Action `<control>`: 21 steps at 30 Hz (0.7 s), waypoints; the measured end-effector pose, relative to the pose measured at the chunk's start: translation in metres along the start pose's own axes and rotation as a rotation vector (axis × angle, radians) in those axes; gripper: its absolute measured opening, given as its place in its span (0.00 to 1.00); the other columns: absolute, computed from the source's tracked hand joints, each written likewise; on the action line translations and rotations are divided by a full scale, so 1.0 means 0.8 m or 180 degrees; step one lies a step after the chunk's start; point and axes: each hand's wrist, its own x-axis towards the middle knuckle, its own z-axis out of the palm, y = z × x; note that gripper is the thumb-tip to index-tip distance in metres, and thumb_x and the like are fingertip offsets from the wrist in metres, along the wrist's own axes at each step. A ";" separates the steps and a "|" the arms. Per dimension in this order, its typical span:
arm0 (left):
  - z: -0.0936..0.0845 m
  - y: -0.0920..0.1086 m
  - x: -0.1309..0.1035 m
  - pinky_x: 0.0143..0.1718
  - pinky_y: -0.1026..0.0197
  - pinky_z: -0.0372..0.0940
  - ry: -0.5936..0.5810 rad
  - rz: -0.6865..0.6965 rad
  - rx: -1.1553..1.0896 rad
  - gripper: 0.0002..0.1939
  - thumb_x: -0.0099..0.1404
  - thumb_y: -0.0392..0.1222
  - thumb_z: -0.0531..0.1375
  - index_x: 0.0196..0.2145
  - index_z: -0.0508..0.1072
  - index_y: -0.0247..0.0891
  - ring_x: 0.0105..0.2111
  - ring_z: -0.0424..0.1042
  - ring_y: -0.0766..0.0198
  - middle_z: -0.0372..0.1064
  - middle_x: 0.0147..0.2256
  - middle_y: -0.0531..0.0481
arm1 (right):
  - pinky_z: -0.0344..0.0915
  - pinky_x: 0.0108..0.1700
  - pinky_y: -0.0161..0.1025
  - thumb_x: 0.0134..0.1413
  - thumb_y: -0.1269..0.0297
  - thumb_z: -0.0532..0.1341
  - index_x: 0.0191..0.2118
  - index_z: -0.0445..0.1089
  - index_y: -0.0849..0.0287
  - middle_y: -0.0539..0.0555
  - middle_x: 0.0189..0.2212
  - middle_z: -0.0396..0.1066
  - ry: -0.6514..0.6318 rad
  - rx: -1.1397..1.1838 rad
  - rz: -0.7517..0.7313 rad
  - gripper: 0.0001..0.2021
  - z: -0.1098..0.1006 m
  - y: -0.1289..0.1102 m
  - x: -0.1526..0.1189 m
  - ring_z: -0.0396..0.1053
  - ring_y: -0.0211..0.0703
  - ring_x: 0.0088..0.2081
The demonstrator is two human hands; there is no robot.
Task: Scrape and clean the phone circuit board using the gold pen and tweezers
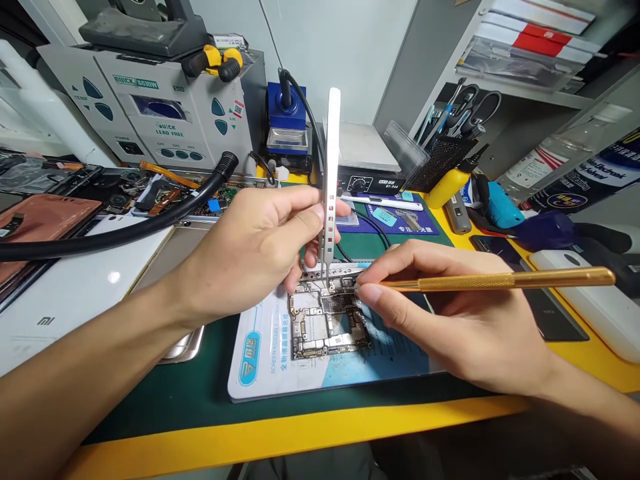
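Note:
My left hand (257, 247) pinches a pair of silver tweezers (331, 160), held upright with the tips pointing down at the top part of a phone circuit board (313, 343). Between the fingers of my right hand (450, 320) lies a gold knurled pen-like tool (475, 281), nearly level, its handle end to the right. Its working tip is hidden behind my fingers, near the board's upper right. Under the board lies a flat white and blue box (260, 370) with printing on it. Whether the tweezer tips touch the board I cannot tell.
A QUICK hot air station (165, 100) stands back left, its black hose (165, 233) crossing the left side. Phones (100, 280) lie beneath it. At the right are a yellow bottle (453, 183), a tool holder (435, 160) and a white device (590, 300). A green mat (165, 407) covers the desk.

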 end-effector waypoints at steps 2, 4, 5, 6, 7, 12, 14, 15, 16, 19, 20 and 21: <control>0.000 -0.001 0.000 0.13 0.66 0.62 0.0012 0.0011 0.0045 0.10 0.72 0.43 0.59 0.40 0.80 0.39 0.15 0.69 0.71 0.78 0.39 0.48 | 0.69 0.27 0.31 0.63 0.67 0.70 0.34 0.78 0.56 0.48 0.27 0.80 -0.0041 -0.0009 -0.0035 0.04 -0.001 0.004 -0.004 0.74 0.36 0.26; 0.000 -0.002 0.000 0.13 0.66 0.61 0.0039 0.0002 0.0064 0.10 0.72 0.44 0.59 0.38 0.80 0.38 0.15 0.70 0.71 0.79 0.40 0.48 | 0.68 0.27 0.29 0.64 0.70 0.68 0.35 0.79 0.56 0.48 0.29 0.81 -0.0085 -0.0049 -0.0089 0.05 -0.002 0.006 -0.007 0.74 0.35 0.27; -0.001 -0.002 0.000 0.13 0.66 0.62 0.0053 -0.0002 0.0063 0.11 0.72 0.44 0.59 0.38 0.79 0.38 0.15 0.70 0.71 0.79 0.40 0.48 | 0.68 0.27 0.29 0.64 0.70 0.68 0.35 0.79 0.56 0.48 0.29 0.81 -0.0105 -0.0076 -0.0115 0.05 -0.002 0.006 -0.007 0.75 0.34 0.27; -0.001 -0.003 0.000 0.13 0.66 0.63 0.0060 -0.0014 0.0061 0.11 0.72 0.44 0.60 0.38 0.80 0.38 0.15 0.70 0.71 0.79 0.41 0.48 | 0.68 0.27 0.29 0.64 0.70 0.68 0.35 0.79 0.57 0.48 0.30 0.81 -0.0122 -0.0103 -0.0132 0.04 -0.002 0.006 -0.008 0.75 0.34 0.27; -0.001 -0.003 0.000 0.14 0.66 0.63 0.0066 -0.0008 0.0043 0.11 0.72 0.45 0.60 0.38 0.80 0.38 0.16 0.70 0.70 0.79 0.41 0.48 | 0.68 0.27 0.29 0.64 0.70 0.68 0.36 0.79 0.57 0.48 0.30 0.81 -0.0128 -0.0121 -0.0148 0.04 -0.003 0.006 -0.008 0.75 0.34 0.28; -0.001 -0.006 0.002 0.14 0.66 0.64 0.0061 0.0021 -0.0016 0.11 0.71 0.46 0.61 0.39 0.81 0.39 0.16 0.71 0.70 0.80 0.42 0.48 | 0.70 0.29 0.32 0.63 0.70 0.66 0.35 0.77 0.58 0.51 0.32 0.82 -0.0111 -0.0139 -0.0221 0.05 -0.004 0.004 -0.009 0.78 0.38 0.31; -0.001 -0.005 0.002 0.14 0.66 0.64 0.0031 0.0013 -0.0020 0.10 0.71 0.46 0.61 0.38 0.81 0.39 0.15 0.70 0.71 0.81 0.42 0.48 | 0.70 0.29 0.33 0.63 0.70 0.66 0.36 0.77 0.58 0.52 0.32 0.83 -0.0097 -0.0140 -0.0238 0.04 -0.004 0.005 -0.009 0.78 0.40 0.31; 0.000 -0.005 0.001 0.14 0.66 0.64 0.0020 -0.0002 -0.0018 0.10 0.71 0.46 0.61 0.38 0.80 0.40 0.15 0.70 0.71 0.81 0.43 0.48 | 0.71 0.29 0.34 0.63 0.70 0.66 0.36 0.77 0.58 0.52 0.32 0.83 -0.0085 -0.0137 -0.0254 0.03 -0.003 0.006 -0.009 0.78 0.40 0.31; 0.000 -0.004 0.001 0.14 0.66 0.64 0.0005 -0.0012 0.0004 0.10 0.71 0.46 0.61 0.39 0.81 0.40 0.15 0.69 0.71 0.81 0.43 0.48 | 0.72 0.30 0.34 0.63 0.70 0.66 0.37 0.77 0.58 0.52 0.32 0.82 -0.0083 -0.0119 -0.0281 0.02 -0.003 0.006 -0.010 0.78 0.40 0.31; 0.001 -0.002 0.001 0.15 0.65 0.65 -0.0009 -0.0033 0.0127 0.11 0.72 0.46 0.60 0.41 0.82 0.41 0.15 0.69 0.71 0.81 0.40 0.48 | 0.74 0.35 0.37 0.62 0.73 0.67 0.38 0.77 0.60 0.53 0.34 0.83 -0.0099 0.0007 -0.0460 0.02 -0.001 0.009 -0.010 0.79 0.41 0.33; 0.001 -0.001 0.001 0.15 0.66 0.64 -0.0013 -0.0033 0.0158 0.11 0.72 0.46 0.60 0.42 0.82 0.41 0.15 0.69 0.70 0.80 0.38 0.48 | 0.75 0.37 0.37 0.61 0.74 0.67 0.39 0.77 0.61 0.53 0.34 0.82 -0.0107 0.0040 -0.0511 0.03 0.000 0.009 -0.010 0.79 0.41 0.34; 0.000 -0.001 0.002 0.15 0.66 0.64 -0.0013 -0.0037 0.0177 0.11 0.72 0.46 0.60 0.42 0.82 0.41 0.15 0.69 0.71 0.80 0.37 0.49 | 0.75 0.37 0.38 0.61 0.74 0.67 0.39 0.77 0.61 0.53 0.34 0.82 -0.0109 0.0064 -0.0555 0.03 0.001 0.010 -0.010 0.79 0.41 0.34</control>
